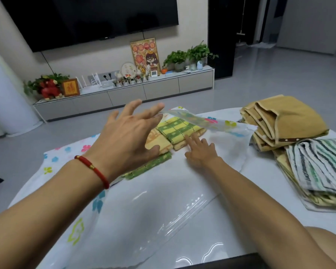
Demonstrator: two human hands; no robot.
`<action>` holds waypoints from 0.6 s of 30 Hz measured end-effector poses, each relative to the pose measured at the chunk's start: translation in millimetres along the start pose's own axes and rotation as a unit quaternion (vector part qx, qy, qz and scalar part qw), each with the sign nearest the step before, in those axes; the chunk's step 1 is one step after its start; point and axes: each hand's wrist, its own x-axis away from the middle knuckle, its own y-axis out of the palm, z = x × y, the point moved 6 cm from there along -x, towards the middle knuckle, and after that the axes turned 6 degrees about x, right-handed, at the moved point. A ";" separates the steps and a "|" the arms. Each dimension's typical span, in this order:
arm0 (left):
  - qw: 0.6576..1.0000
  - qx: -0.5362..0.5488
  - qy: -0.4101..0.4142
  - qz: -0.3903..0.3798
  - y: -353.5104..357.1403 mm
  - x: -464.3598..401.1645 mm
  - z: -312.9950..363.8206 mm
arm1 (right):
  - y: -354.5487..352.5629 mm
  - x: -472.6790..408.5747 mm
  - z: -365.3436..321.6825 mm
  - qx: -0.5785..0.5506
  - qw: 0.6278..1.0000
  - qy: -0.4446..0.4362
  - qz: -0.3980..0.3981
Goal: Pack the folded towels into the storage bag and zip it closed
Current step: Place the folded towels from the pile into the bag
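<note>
A clear plastic storage bag (136, 206) printed with coloured flowers lies flat on the white table (260, 171). Its far end is lifted like a flap. Folded yellow-green and orange towels (175, 131) lie inside the bag near that far end. My left hand (128, 136), with a red bracelet on the wrist, hovers over the towels with fingers spread, holding nothing. My right hand (200, 150) rests flat on the bag, fingertips touching the towels' near edge. A mustard-yellow towel pile (285, 121) and a green-striped white towel (318, 164) wait on the right.
The table's near edge runs along the bottom of the view, with my knee (326, 241) at the lower right. Beyond the table are grey floor, a low TV cabinet (124, 94) with plants and ornaments, and a wall-mounted TV (89, 16).
</note>
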 end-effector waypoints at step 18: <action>1.000 0.026 -0.006 -0.014 51.4 -27.2 59.4 | -100.3 170.5 130.9 -0.089 0.994 -0.001 0.061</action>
